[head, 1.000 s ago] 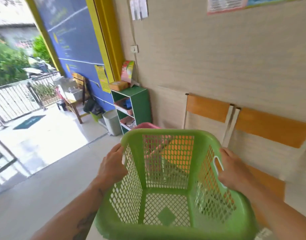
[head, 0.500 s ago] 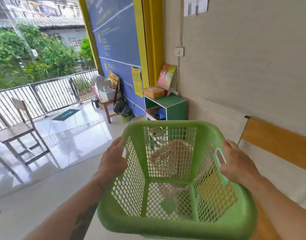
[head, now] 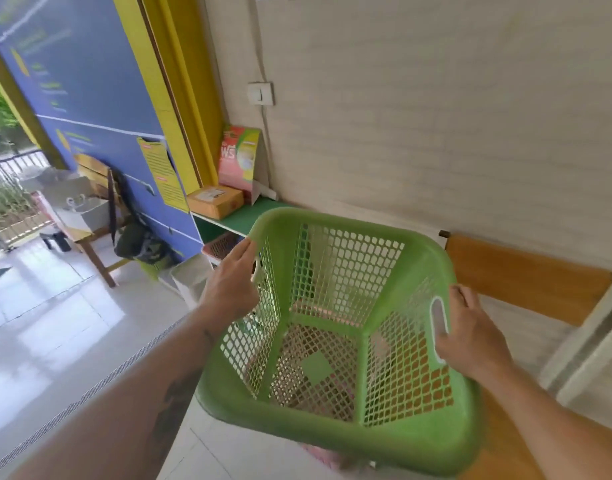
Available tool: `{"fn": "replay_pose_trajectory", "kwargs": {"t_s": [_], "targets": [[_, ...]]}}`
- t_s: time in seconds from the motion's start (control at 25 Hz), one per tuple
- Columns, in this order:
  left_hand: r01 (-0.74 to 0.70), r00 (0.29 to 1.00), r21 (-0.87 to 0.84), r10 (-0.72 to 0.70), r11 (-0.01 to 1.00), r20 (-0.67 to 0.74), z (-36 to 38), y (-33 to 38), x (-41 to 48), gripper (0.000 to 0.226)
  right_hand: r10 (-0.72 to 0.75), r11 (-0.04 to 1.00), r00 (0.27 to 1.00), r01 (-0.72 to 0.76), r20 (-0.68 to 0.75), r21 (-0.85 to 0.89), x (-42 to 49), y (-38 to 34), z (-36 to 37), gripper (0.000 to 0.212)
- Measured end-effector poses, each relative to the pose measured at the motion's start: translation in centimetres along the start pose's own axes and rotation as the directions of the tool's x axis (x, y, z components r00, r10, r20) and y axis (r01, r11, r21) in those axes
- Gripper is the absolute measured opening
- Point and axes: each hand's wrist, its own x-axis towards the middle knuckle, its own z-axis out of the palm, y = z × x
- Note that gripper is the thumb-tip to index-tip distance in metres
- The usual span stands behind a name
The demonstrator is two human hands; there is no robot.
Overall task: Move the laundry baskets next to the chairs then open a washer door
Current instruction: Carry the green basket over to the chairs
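Grip: your left hand (head: 228, 289) and right hand (head: 471, 337) each closed around a side handle of the green basket (head: 335, 341), keeping it level.
Position: held just beside the wooden chair (head: 526, 275), likely for set-down there.

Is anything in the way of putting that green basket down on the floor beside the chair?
Possibly. Both hands, left and right, hold the green basket beside the chair. Something pink, perhaps another basket, shows directly under it through the mesh and below its rim. It may land on that rather than bare floor.
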Motion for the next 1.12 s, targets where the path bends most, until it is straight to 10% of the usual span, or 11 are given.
{"fn": "replay_pose_trajectory", "kwargs": {"t_s": [0.56,1.12], "targets": [[-0.114,0.917,-0.19,0.177,0.975,0.358,20.7,-9.8,15.6,0.091,0.472,0.882,0.869,-0.465,0.15,-0.078,7.4,-3.3,16.0,0.11],[-0.117,0.728,-0.12,0.167,0.986,0.664,40.6,-19.9,12.2,0.094,0.622,0.782,0.708,-0.548,0.333,-0.297,7.5,-2.9,35.2,0.119]]}}
